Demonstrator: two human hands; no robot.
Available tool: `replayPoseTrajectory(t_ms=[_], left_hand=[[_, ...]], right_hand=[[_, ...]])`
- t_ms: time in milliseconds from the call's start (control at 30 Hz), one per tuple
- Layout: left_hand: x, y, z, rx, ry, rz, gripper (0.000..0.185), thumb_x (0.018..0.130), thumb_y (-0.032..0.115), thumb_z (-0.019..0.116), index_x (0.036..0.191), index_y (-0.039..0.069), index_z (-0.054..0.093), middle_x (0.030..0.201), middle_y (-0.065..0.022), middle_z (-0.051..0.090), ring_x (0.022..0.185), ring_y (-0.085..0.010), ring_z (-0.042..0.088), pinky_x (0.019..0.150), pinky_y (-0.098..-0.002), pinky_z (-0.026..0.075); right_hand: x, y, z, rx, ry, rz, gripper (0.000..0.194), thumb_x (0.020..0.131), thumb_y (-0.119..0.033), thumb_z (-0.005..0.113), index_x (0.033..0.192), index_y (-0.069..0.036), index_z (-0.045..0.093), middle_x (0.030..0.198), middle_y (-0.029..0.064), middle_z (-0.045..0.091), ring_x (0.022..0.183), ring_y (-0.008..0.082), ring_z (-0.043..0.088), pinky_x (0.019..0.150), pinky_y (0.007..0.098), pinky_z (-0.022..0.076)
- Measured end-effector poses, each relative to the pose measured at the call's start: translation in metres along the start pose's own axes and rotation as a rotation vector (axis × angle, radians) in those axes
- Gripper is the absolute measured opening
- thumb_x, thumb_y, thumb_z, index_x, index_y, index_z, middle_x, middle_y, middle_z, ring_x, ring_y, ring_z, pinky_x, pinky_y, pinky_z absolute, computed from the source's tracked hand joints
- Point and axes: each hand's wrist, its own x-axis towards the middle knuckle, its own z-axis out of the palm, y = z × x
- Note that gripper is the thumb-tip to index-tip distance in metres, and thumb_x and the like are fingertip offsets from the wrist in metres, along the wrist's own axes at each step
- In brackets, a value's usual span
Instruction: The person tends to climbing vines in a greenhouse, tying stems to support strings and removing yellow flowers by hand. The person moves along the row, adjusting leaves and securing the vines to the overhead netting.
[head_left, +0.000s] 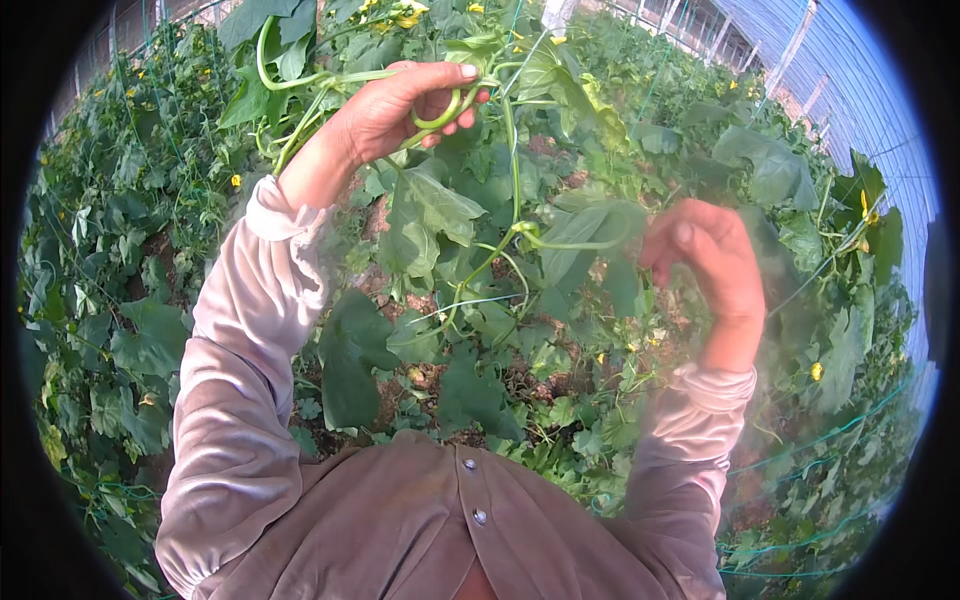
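Note:
Near the top centre, my left hand (420, 101) is closed around green stems of a climbing vine, thumb laid along them. A vine stem (514, 165) runs down from beside its fingertips, with a pale string alongside. Lobed leaves (431, 214) hang below this hand. On the right, my right hand (705, 247) is bent at the wrist with its fingers curled, close to the tip of a broad leaf (589, 236). That area is hazy, and whether its fingertips touch or hold anything cannot be told.
Dense vines with yellow flowers (236, 181) stand on both sides, with green strings among them. Soil and low leaves (472, 394) lie between the arms. Pale posts (791, 49) and bluish sheeting (862, 82) rise at the upper right.

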Motion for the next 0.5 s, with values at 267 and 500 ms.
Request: replayPoseTrajectory(t_ms=[267, 500], left_hand=[[-0.049, -0.154, -0.003, -0.136, -0.072, -0.437, 0.028, 0.081, 0.029, 0.059, 0.086, 0.002, 0.06, 0.065, -0.0031, 0.059, 0.054, -0.0077, 0.051, 0.039, -0.0184, 0.033], [-0.141, -0.29, -0.032, 0.137, -0.018, -0.51, 0.025, 0.078, 0.031, 0.06, 0.075, 0.007, 0.062, 0.062, 0.0029, 0.053, 0.055, -0.0043, 0.043, 0.047, -0.0216, 0.032]], right_hand=[[0.12, 0.089, 0.086, -0.206, 0.371, -0.104, 0.042, 0.089, -0.036, 0.047, 0.107, 0.001, 0.053, 0.089, 0.0084, 0.059, 0.082, 0.0152, 0.055, 0.074, 0.0278, 0.0432], [0.083, 0.117, 0.122, 0.078, 0.373, 0.151, 0.044, 0.094, -0.038, 0.035, 0.09, 0.002, 0.053, 0.052, -0.005, 0.031, 0.042, 0.0054, 0.024, 0.039, 0.0207, 0.02]])
